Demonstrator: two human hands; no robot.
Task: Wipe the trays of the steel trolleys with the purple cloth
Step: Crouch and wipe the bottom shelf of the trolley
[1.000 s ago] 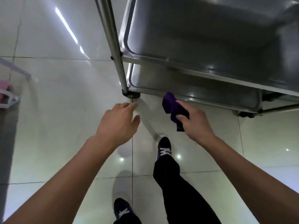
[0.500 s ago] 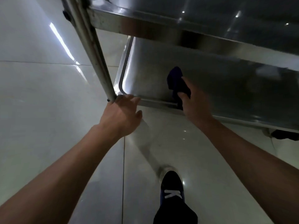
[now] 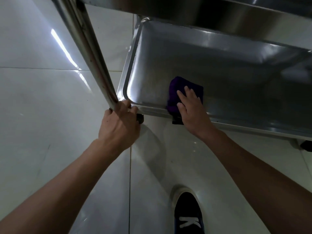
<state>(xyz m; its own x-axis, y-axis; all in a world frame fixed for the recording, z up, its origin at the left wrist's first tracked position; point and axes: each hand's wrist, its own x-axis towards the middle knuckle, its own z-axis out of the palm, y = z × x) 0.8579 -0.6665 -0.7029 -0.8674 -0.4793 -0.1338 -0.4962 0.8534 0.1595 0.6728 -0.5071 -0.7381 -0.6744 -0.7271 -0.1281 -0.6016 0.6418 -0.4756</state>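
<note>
Glossy pale floor tiles (image 3: 42,107) fill the background, their seams and a streak of reflected ceiling light showing at about 10 o'clock. A steel trolley stands over them. Its upright post (image 3: 87,53) slants from the 11 o'clock corner down to the near-left corner of the bottom tray (image 3: 244,78), where a dark castor (image 3: 140,118) sits just beneath.

The left hand (image 3: 118,129) takes its grip at the foot of that post, fingers curled round the tube where it meets the tray rim. This probably steadies the wheeled frame so that it does not roll away under the wiping pressure.

At about 1 o'clock from that hand, the right hand (image 3: 192,108) lies flat with fingers extended, pressing the purple cloth (image 3: 175,92) onto the tray floor just inside the near rim. It pinches nothing; the open palm spreads the force over the folded pad. A dark corner of the cloth hangs over the rim edge.

The tray above (image 3: 236,17) overhangs at 12 o'clock, which explains the low, reaching posture. A dark shoe (image 3: 189,217) with white lettering stands on the floor at 5 o'clock.
</note>
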